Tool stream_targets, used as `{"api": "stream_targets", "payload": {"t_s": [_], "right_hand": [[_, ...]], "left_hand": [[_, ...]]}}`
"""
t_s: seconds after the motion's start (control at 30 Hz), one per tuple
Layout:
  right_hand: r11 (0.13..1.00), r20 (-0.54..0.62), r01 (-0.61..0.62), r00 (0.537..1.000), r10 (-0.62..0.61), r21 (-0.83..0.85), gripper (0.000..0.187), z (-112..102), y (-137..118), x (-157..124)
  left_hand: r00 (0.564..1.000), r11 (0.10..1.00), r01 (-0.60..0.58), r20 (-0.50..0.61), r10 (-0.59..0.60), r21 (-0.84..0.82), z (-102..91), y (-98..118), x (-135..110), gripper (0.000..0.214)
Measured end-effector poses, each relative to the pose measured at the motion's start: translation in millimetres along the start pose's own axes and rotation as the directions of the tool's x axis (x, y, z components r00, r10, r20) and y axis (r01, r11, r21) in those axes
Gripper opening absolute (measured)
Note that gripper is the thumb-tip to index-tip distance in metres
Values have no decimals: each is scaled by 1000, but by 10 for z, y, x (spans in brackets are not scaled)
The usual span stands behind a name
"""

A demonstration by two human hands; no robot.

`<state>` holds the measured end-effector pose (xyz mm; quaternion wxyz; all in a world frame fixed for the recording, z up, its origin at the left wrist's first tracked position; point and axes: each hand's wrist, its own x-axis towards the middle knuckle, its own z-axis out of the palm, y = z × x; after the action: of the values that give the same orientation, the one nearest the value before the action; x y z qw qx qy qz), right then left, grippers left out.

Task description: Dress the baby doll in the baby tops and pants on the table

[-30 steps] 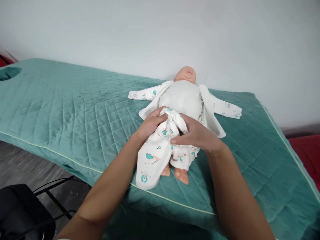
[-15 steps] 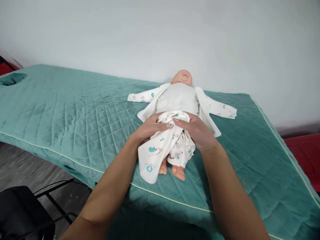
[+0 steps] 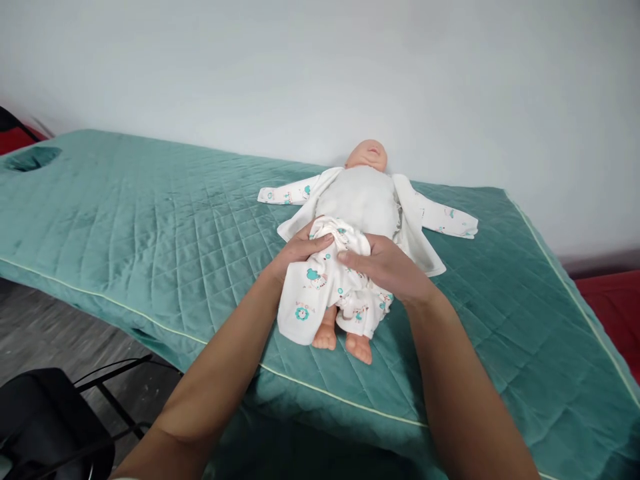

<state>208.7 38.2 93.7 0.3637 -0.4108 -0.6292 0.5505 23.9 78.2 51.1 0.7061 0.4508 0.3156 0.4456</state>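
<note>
On the teal quilted table (image 3: 125,220), the left hand (image 3: 299,251) and right hand (image 3: 386,268) grip the bunched printed trousers (image 3: 320,297) at the doll (image 3: 361,199)'s waist, hiding its legs except the bare feet.

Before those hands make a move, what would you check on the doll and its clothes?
1. Left hand gripping the pants at the waist: ok.
2. Right hand gripping the pants too: ok.
3. Doll lying on its back, wholly on the green table: ok.
4. Legs properly inside the pant legs: cannot tell; only the bare feet show.
5. Jacket closed over the chest: not ok, it lies open.
</note>
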Motion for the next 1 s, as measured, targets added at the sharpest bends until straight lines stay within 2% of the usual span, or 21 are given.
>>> {"api": "stream_targets", "payload": {"t_s": [0.07, 0.13, 0.2, 0.3, 0.43, 0.53, 0.63, 0.73, 0.87, 1.0], "right_hand": [[996, 107, 2, 994, 8, -93, 36, -2, -54, -27], [990, 136, -25, 990, 44, -142, 34, 2, -84, -48], [991, 83, -64, 994, 74, -116, 33, 8, -72, -56], [996, -33, -56, 998, 58, 65, 38, 15, 9, -37], [954, -144, -29, 987, 75, 299, 43, 17, 104, 13], [929, -187, -17, 978, 92, 369, 40, 21, 113, 31], [935, -207, -7, 975, 86, 355, 36, 37, 98, 27], [953, -210, -8, 975, 75, 302, 33, 61, 81, 18], [976, -226, -11, 972, 61, 216, 34, 83, 56, 17], [988, -200, -11, 979, 41, 152, 38, 83, 36, 21]], "left_hand": [[999, 1000, -30, -13, 30, -7, 13, 3, 5, 52], [999, 999, -45, -27, 44, -19, 34, 14, -7, 50], [1000, 999, -17, -26, 17, -29, 51, 24, -28, 49], [999, 999, 38, 18, -37, -23, 56, 25, -55, 46], [988, 1000, 26, 149, -27, 8, 23, 30, -46, 55], [972, 998, 7, 233, -22, 65, -8, 59, -21, 64], [962, 987, 58, 258, -95, 148, -30, 86, -12, 61], [954, 985, 85, 272, -124, 150, -35, 78, -17, 53], [960, 998, 53, 275, -55, 15, -16, 18, -14, 45], [971, 995, 12, 240, 13, -103, 2, -29, 9, 46]]}}
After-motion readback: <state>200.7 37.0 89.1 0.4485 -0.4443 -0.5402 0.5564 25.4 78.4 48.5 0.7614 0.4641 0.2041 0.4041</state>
